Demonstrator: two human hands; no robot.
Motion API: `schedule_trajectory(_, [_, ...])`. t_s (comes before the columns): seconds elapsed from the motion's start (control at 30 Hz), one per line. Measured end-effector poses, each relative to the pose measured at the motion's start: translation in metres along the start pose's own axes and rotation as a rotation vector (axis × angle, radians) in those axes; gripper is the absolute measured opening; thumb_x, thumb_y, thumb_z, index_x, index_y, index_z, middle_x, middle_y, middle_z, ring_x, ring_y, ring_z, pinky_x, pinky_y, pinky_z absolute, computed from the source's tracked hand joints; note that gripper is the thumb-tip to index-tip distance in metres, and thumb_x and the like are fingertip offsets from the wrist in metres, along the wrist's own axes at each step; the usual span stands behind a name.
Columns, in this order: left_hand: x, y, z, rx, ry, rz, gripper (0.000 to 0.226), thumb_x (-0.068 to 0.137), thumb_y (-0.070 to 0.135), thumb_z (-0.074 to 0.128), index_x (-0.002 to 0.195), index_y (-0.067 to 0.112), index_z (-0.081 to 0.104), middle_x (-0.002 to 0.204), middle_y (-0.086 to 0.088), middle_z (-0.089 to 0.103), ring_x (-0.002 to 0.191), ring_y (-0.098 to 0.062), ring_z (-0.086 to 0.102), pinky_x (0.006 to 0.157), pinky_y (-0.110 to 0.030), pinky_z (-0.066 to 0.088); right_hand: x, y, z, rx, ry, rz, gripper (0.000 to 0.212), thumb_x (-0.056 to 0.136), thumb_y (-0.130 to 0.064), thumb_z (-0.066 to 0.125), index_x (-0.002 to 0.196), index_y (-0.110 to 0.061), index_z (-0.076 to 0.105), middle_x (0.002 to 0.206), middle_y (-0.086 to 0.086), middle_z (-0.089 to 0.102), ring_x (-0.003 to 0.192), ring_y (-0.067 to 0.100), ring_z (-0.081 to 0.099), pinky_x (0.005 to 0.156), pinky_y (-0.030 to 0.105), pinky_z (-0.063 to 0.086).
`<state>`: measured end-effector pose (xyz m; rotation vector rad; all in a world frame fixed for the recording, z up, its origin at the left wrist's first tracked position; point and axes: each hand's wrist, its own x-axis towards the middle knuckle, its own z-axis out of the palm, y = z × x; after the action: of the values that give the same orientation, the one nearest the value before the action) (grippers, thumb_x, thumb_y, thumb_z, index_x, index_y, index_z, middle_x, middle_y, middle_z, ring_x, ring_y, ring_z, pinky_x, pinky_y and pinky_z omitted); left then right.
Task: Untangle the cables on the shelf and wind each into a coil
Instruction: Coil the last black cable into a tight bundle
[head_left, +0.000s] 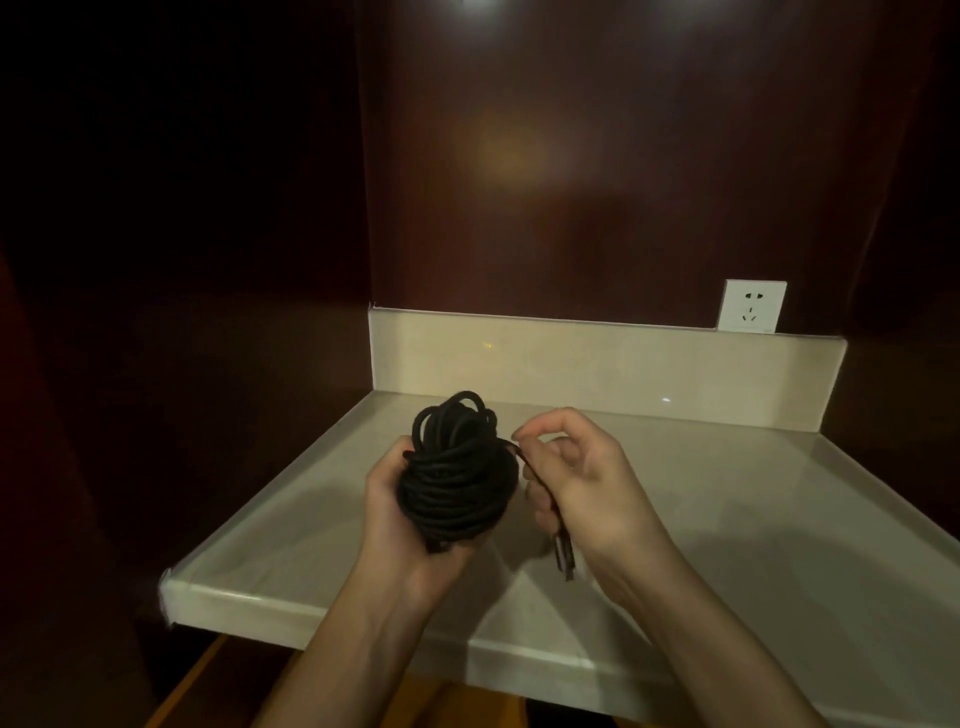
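Left hand (410, 512) grips the black cable coil (457, 478) just above the shelf (753, 525), right hand (582, 478) pinches its loose plug end (563, 558); cable looks light, limp, springy, so best held across the wraps.

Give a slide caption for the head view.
Left hand holds black cable coil; right hand pinches its loose end.

Bare forearms, no sleeves, bare hands
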<state>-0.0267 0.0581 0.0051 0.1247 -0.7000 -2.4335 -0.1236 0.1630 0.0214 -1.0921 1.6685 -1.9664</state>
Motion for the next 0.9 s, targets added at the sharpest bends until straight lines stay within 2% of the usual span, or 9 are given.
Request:
schedule_trajectory(0.17, [-0.001,-0.004,0.0,-0.063,-0.025,-0.01,0.044,0.097,0.035,0.039,0.099,0.008,0.073,0.09,-0.016,0.068,0.077,-0.029,0.068,0.072,-0.036,0.059,-0.012,-0.014,-0.006,0.183,-0.203,0.03,0.009,0.099,-0.002,0.05,0.096,-0.003,0.059,0.062,0.009,0.05,0.049,0.019,0.053,0.049,0.029,0.051])
schedule_trajectory(0.3, [-0.004,-0.008,0.009,-0.06,0.005,0.081,0.066,0.099,0.039,0.028,0.069,0.008,0.078,0.075,-0.014,0.068,0.063,-0.025,0.065,0.061,-0.03,0.047,-0.023,-0.015,0.006,0.172,-0.197,-0.088,0.012,0.098,-0.017,0.055,0.098,-0.006,0.059,0.059,0.007,0.056,0.055,0.022,0.06,0.06,0.031,0.052])
schedule_trajectory(0.4, [-0.008,-0.014,0.016,0.012,0.022,0.134,0.066,0.1,0.038,0.025,0.067,0.014,0.077,0.069,-0.008,0.064,0.055,-0.02,0.06,0.04,-0.02,0.038,-0.029,-0.004,0.02,0.153,-0.119,-0.113,0.038,0.081,-0.039,0.076,0.102,-0.014,0.057,0.072,-0.002,0.065,0.067,0.014,0.064,0.062,0.033,0.055])
schedule_trajectory(0.47, [-0.007,-0.018,0.015,0.131,0.08,0.217,0.061,0.102,0.037,0.027,0.074,0.017,0.077,0.071,-0.008,0.065,0.062,-0.022,0.059,0.041,-0.021,0.037,-0.029,0.0,0.023,0.09,-0.051,-0.155,0.036,0.077,-0.049,0.079,0.096,-0.027,0.058,0.073,-0.004,0.066,0.07,0.012,0.066,0.06,0.029,0.055])
schedule_trajectory(0.57, [-0.005,-0.02,0.013,0.334,0.15,0.416,0.037,0.104,0.029,0.036,0.114,0.014,0.069,0.092,-0.011,0.072,0.084,-0.028,0.067,0.054,-0.027,0.052,-0.025,-0.004,0.019,0.033,-0.006,-0.199,0.032,0.076,-0.057,0.077,0.088,-0.032,0.06,0.072,0.005,0.064,0.066,0.012,0.064,0.057,0.03,0.054])
schedule_trajectory(0.67, [-0.011,-0.02,0.019,0.564,0.176,0.598,0.03,0.107,0.031,0.037,0.128,0.03,0.06,0.101,0.001,0.075,0.089,-0.015,0.073,0.062,-0.025,0.054,-0.024,-0.01,0.017,0.031,0.033,-0.192,0.032,0.073,-0.054,0.078,0.087,-0.032,0.06,0.072,0.009,0.063,0.066,0.016,0.063,0.055,0.031,0.054])
schedule_trajectory(0.77, [-0.021,-0.025,0.022,0.678,0.036,0.614,0.054,0.093,0.068,0.045,0.135,0.036,0.054,0.117,0.003,0.072,0.106,-0.017,0.07,0.08,-0.034,0.057,-0.028,-0.012,0.021,-0.094,0.138,-0.253,0.038,0.072,-0.057,0.073,0.087,-0.027,0.056,0.065,-0.005,0.062,0.06,0.015,0.063,0.054,0.033,0.055])
schedule_trajectory(0.83, [-0.025,-0.026,0.022,0.731,-0.016,0.589,0.07,0.075,0.063,0.065,0.139,0.04,0.048,0.124,0.004,0.069,0.112,-0.019,0.068,0.084,-0.036,0.058,-0.03,-0.015,0.023,-0.122,0.17,-0.298,0.037,0.072,-0.054,0.065,0.089,-0.024,0.053,0.068,-0.01,0.066,0.056,0.004,0.062,0.051,0.018,0.048])
schedule_trajectory(0.9, [-0.025,-0.024,0.018,0.748,-0.03,0.582,0.078,0.067,0.053,0.077,0.138,0.041,0.047,0.122,0.002,0.069,0.109,-0.021,0.07,0.079,-0.035,0.058,-0.032,-0.018,0.023,-0.056,0.102,-0.294,0.031,0.084,-0.05,0.061,0.094,-0.022,0.055,0.075,-0.011,0.069,0.062,0.001,0.064,0.055,0.014,0.049])
